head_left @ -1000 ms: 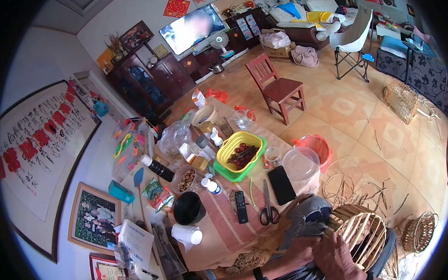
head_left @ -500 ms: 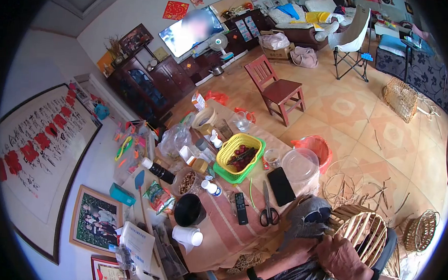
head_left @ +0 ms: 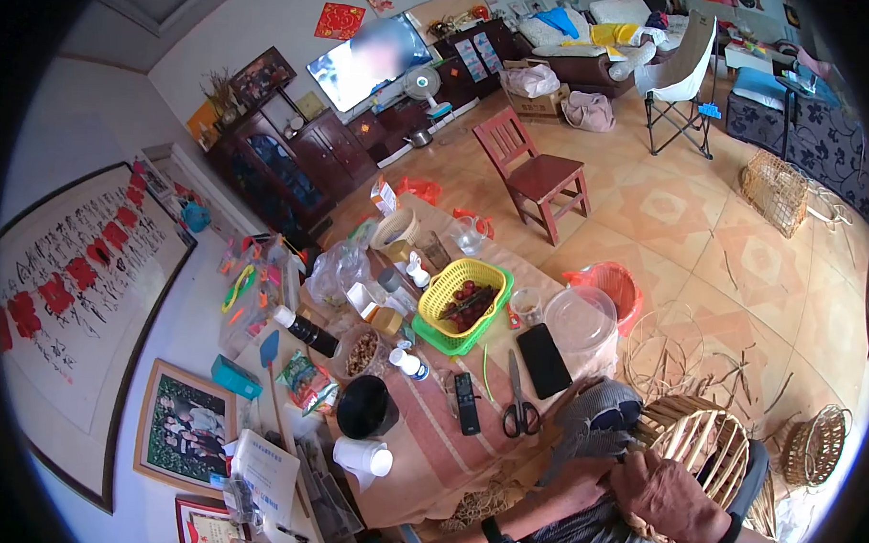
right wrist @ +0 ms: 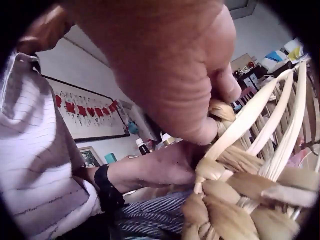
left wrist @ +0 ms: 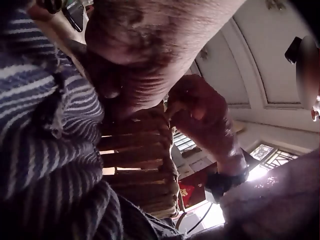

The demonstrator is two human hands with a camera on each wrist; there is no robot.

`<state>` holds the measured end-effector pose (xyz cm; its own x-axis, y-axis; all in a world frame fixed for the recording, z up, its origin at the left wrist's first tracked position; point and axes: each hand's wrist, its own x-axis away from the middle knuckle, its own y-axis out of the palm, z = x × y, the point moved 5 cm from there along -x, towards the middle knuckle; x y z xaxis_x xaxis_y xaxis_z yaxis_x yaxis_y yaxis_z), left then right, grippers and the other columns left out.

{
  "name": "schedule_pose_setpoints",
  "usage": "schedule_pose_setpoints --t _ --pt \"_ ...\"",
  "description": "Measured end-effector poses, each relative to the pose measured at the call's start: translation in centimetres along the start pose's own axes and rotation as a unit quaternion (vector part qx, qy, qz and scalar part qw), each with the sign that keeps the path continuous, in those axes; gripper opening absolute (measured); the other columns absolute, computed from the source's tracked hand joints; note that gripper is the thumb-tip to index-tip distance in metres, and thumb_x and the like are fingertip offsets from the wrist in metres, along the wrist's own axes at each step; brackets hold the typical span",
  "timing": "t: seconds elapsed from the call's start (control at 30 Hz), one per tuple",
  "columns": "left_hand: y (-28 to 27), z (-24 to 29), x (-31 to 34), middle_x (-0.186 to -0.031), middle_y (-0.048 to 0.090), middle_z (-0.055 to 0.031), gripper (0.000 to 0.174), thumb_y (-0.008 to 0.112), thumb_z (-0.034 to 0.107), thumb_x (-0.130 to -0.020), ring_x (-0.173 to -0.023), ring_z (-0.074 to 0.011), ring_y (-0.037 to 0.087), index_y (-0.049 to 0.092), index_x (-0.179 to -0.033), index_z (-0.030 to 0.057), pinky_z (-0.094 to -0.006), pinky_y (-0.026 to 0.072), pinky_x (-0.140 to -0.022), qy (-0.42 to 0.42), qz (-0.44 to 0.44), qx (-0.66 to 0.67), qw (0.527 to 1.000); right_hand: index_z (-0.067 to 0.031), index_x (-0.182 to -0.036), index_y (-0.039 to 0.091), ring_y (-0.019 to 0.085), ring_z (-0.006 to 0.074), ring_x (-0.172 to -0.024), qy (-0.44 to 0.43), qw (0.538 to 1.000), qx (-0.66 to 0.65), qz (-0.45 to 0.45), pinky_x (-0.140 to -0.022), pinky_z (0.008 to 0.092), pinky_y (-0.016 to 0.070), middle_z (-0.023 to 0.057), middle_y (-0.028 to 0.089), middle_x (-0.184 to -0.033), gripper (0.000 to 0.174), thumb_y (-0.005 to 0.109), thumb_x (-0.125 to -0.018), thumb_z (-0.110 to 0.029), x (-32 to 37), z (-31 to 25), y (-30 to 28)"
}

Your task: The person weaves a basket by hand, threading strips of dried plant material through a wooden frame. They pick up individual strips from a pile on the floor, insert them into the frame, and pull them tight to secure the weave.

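Note:
A woven basket (head_left: 701, 444) of pale strips lies on its side in the person's lap. The right hand (head_left: 671, 500) bends over its near rim; in the right wrist view that hand (right wrist: 170, 70) pinches a strip at the braided rim (right wrist: 225, 200) between thumb and fingers. Beside it, the left hand (head_left: 585, 483) reaches to the same edge, its fingertips hidden behind the right hand. The left wrist view shows the left hand (left wrist: 145, 55) close up against the basket's slats (left wrist: 140, 150), with the right hand (left wrist: 200, 110) at the rim across from it.
To the left, a table (head_left: 430, 405) bears scissors (head_left: 518, 394), a black phone (head_left: 544, 361), a remote (head_left: 466, 404) and a yellow basket (head_left: 460, 296) of fruit. Loose strips (head_left: 671, 347) and a small basket (head_left: 816, 448) lie on the floor. A red chair (head_left: 545, 178) stands beyond.
The right hand has shifted and turned slightly at the basket's rim, and the left hand has moved a little with it. The basket stays in the lap.

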<state>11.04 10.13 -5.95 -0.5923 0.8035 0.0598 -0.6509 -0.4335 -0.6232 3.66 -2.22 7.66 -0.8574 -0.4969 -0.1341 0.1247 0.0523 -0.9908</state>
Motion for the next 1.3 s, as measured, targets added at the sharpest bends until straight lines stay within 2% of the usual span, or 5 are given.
schedule_pose_setpoints --t 0.27,0.53,0.77,0.87,1.3 --pt "-0.1 -0.8 -0.1 -0.117 0.072 -0.0179 0.03 0.066 0.009 -0.095 -0.109 -0.0384 0.07 0.066 -0.125 0.0073 -0.0455 0.0558 -0.093 -0.041 -0.039 0.008 0.998 -0.0016 -0.097 0.063 0.063 0.0312 -0.085 0.068 0.992 -0.098 0.034 -0.069 0.043 0.0546 0.0141 0.059 -0.09 0.022 0.069 -0.078 -0.012 0.6 1.8 -1.1" --pt "-3.4 4.8 0.1 -0.127 0.062 -0.0189 0.038 0.067 0.004 -0.094 -0.119 -0.04 0.065 0.059 -0.131 0.0011 -0.0424 0.0541 -0.099 0.097 0.05 0.085 0.99 -0.0013 -0.109 0.063 0.068 0.0395 -0.082 0.155 0.927 -0.334 0.069 -0.07 0.0487 0.0575 0.0154 0.062 -0.094 0.032 0.072 -0.078 -0.002 2.2 1.6 1.9" --pt "-2.7 5.8 -0.9 -0.12 0.06 -0.0181 0.033 0.068 0.006 -0.095 -0.114 -0.0401 0.064 0.059 -0.127 0.0012 -0.0441 0.0531 -0.097 0.049 -0.045 0.17 0.983 -0.0035 -0.11 0.064 0.069 0.0313 -0.078 0.101 0.979 -0.174 0.018 -0.063 0.0417 0.0568 0.0103 0.062 -0.09 0.027 0.066 -0.084 -0.011 2.6 2.7 0.3" --pt "-2.5 6.2 -1.6 -0.114 0.058 -0.0166 0.03 0.069 0.006 -0.095 -0.109 -0.0402 0.063 0.06 -0.123 0.0014 -0.0449 0.0537 -0.092 0.166 -0.042 0.089 0.981 -0.0029 -0.106 0.066 0.068 0.0297 -0.076 0.031 0.989 -0.132 0.05 -0.064 0.0418 0.0562 0.0075 0.062 -0.083 0.03 0.07 -0.077 -0.012 2.2 2.6 -1.5" --pt "-2.5 6.3 -1.2 -0.115 0.057 -0.0148 0.024 0.069 0.004 -0.094 -0.105 -0.0367 0.066 0.061 -0.116 -0.0005 -0.0433 0.0556 -0.088 0.175 -0.047 0.073 0.981 -0.0011 -0.104 0.069 0.071 0.0334 -0.08 0.232 0.804 -0.546 0.038 -0.073 0.0402 0.0573 0.0143 0.07 -0.087 0.032 0.087 -0.082 -0.015 4.2 3.7 2.2"
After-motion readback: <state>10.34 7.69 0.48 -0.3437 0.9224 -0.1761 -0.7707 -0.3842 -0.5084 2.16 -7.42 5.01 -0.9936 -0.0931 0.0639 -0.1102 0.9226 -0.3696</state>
